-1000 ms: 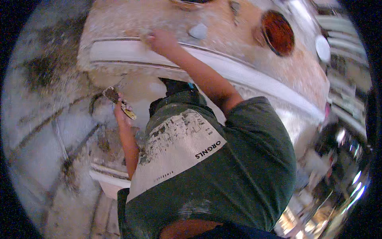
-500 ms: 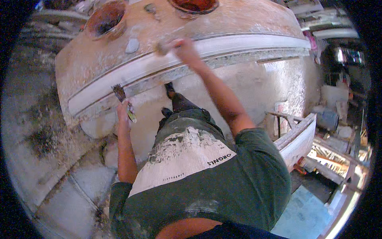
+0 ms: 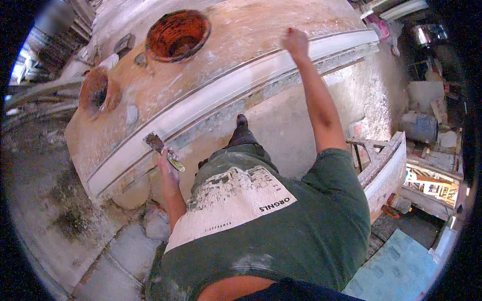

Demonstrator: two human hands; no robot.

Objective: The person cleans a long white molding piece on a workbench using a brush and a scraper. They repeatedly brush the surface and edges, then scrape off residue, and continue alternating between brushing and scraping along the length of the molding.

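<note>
My left hand (image 3: 169, 160) is wrapped round the handle of a putty knife (image 3: 154, 142), whose stained blade points up at the near edge of a long white moulding (image 3: 211, 98). My right hand (image 3: 296, 44) is closed, slightly blurred, over the far right part of this moulding; whatever is in its fingers is hidden. The moulding lies along the front of a tan, plaster-smeared worktop (image 3: 241, 42). A pale flat lump (image 3: 132, 115) rests on the worktop behind the moulding.
A wide reddish bowl (image 3: 178, 35) and a smaller clay-coloured one (image 3: 94, 100) stand on the worktop. A dark block (image 3: 124, 45) lies beyond them. To my right are a white-sided wooden frame (image 3: 384, 175), a bluish bucket (image 3: 419, 128) and a light blue sheet (image 3: 396, 266).
My right hand has swept to the right along the moulding; the tan piece at its fingers before no longer shows. The view has turned, and my left hand still holds the putty knife.
</note>
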